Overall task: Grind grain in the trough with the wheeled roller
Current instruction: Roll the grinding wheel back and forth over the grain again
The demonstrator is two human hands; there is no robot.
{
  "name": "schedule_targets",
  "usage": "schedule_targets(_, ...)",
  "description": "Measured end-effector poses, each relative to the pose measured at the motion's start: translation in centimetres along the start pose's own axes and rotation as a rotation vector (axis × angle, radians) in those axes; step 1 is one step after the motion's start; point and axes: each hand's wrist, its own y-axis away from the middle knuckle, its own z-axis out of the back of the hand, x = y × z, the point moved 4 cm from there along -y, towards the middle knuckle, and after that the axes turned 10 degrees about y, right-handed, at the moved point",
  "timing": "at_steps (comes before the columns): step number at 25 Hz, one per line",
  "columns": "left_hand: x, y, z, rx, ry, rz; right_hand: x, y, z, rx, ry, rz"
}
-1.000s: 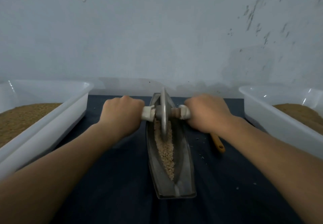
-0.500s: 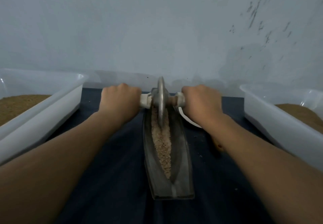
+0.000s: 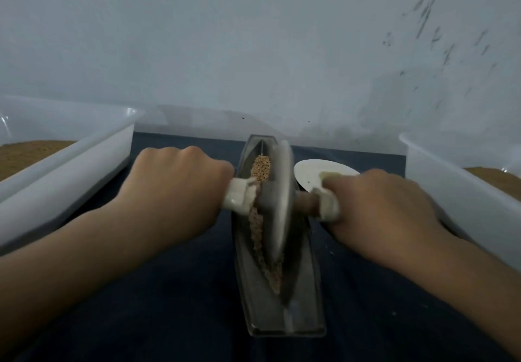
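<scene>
Centre frame: the wheeled roller (image 3: 277,200), a thin smooth grey metal disc, stands upright in the boat-shaped metal trough (image 3: 279,319), about midway along it. The left grip (image 3: 174,189) is curled tight round the cream-wrapped left handle (image 3: 238,199), the right grip (image 3: 377,206) round the right handle (image 3: 327,206). Coarse tan grain (image 3: 260,169) lines the groove. A dark blue cloth (image 3: 174,305) lies underneath, with a scuffed pale wall (image 3: 253,37) behind. The white plastic left tub (image 3: 84,147) and right tub (image 3: 439,181) hold brown meal. A white round dish (image 3: 318,171) peeks out behind the right grip.
</scene>
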Motion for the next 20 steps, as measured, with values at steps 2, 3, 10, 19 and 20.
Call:
schedule_targets(2, 0.1, -3.4, -1.9, -0.014, -0.012, 0.116, 0.9, -3.7, -3.0, 0.085, 0.051, -0.092)
schedule_targets(3, -0.1, -4.9, -2.1, -0.029, 0.006, 0.14, 1.0, -5.4, -4.4, 0.183, -0.012, -0.134)
schedule_targets(10, -0.3, -1.6, -0.1, -0.044, 0.066, 0.044, 0.6, -1.1, -1.5, 0.004, -0.014, -0.037)
schedule_targets(19, 0.6, -4.6, -3.7, 0.031, 0.161, 0.186, 1.6, -5.4, -3.5, 0.061, 0.183, -0.043)
schedule_targets(20, 0.8, -5.7, -4.2, 0.063, 0.226, 0.232, 1.8, -7.1, -4.1, 0.076, 0.181, -0.054)
